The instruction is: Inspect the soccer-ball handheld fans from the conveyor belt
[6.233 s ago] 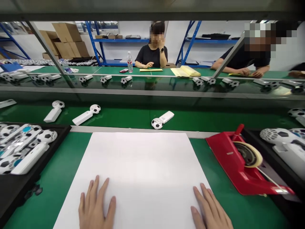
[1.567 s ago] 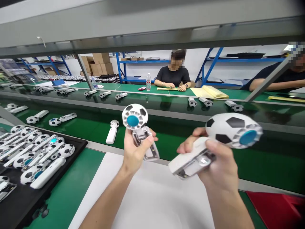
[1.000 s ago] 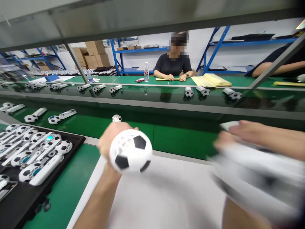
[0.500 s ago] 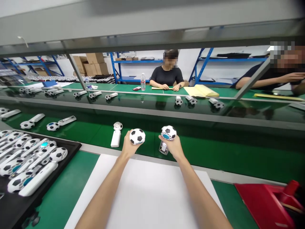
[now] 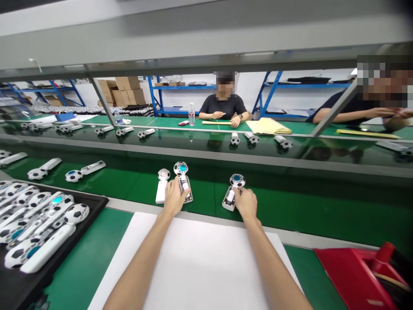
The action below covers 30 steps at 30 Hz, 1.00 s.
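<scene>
Fingers (image 5: 179, 188) of the left hand (image 5: 173, 199) rest on a soccer-ball handheld fan (image 5: 180, 168), the right hand (image 5: 245, 203) on a second fan (image 5: 237, 180), grip unclear, both fans lying on the green desk (image 5: 204, 191).

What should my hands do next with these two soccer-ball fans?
Probably lift both hands straight up and away. The left hand rests on one soccer-ball fan and the right hand on another soccer-ball fan; both fans lie on the green belt, in a row with a third fan.
</scene>
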Each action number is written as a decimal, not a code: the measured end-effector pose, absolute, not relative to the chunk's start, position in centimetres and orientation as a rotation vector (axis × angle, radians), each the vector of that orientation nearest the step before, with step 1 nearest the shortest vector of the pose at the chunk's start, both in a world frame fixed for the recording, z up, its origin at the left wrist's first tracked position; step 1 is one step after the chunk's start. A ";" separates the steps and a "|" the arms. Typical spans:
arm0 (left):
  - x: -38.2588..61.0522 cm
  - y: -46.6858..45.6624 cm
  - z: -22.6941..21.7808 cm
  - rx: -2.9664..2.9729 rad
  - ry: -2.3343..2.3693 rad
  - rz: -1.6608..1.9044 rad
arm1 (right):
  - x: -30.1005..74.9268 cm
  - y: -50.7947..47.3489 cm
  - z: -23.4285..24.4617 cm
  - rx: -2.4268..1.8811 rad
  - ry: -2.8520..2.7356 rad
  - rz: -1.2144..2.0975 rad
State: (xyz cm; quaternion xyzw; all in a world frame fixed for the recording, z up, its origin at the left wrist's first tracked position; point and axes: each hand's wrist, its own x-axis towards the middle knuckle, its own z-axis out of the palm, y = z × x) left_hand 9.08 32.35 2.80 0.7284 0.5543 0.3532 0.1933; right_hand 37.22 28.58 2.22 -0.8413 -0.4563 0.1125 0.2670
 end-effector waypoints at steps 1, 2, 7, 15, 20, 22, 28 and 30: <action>9.1 32.4 2.8 2.074 1.562 0.968 | 37.3 28.5 2.3 -2.294 -1.224 0.294; 9.1 32.4 2.9 2.101 1.566 0.946 | 37.4 28.4 2.5 -2.315 -1.211 0.288; 9.0 32.3 3.5 2.096 1.715 0.916 | 38.0 28.1 3.0 -2.369 -1.128 0.310; 7.9 32.4 2.9 1.621 1.960 0.947 | 40.4 28.2 3.6 -2.406 -1.030 0.502; 7.5 32.9 4.5 1.314 1.711 1.088 | 41.0 27.6 4.6 -2.431 -0.977 0.504; 7.1 32.9 6.1 1.205 1.511 1.137 | 40.8 27.2 5.5 -2.424 -0.950 0.456; 7.9 29.7 12.8 1.024 0.838 1.227 | 36.6 25.6 11.3 -2.095 -1.094 0.396; 9.0 28.2 14.4 0.925 0.670 1.261 | 33.3 24.3 13.3 -1.871 -1.275 0.614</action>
